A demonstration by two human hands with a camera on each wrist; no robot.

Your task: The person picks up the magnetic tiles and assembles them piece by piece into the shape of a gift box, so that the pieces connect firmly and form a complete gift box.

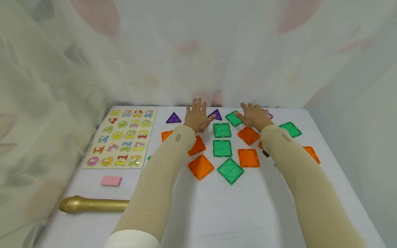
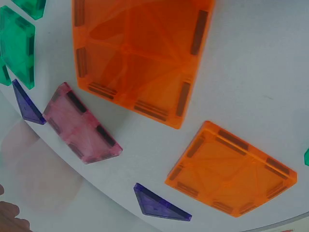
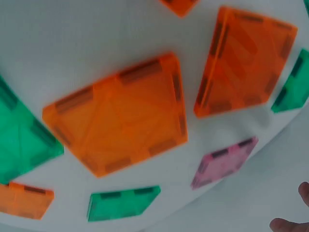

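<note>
Fingers spread and straight, my left hand (image 1: 197,117) is over the far part of the table in the head view, holding nothing. A purple triangular magnetic tile (image 1: 216,114) is beside its thumb, and another purple triangle (image 1: 173,118) lies to its left. My right hand (image 1: 255,117) is likewise spread, its thumb beside a green square tile (image 1: 234,118). A pink tile (image 1: 267,114) is partly hidden behind it. In the left wrist view, a pink tile (image 2: 82,124) lies near a large orange tile (image 2: 135,58). Only fingertips (image 3: 289,226) of the right hand show in its wrist view.
Several orange (image 1: 248,158) and green tiles (image 1: 222,148) lie flat between and around the arms. At left are a wooden number puzzle board (image 1: 118,141), a pink block (image 1: 111,181) and a gold microphone-shaped object (image 1: 96,205), partly hidden by the left sleeve. A patterned curtain (image 1: 192,58) hangs behind.
</note>
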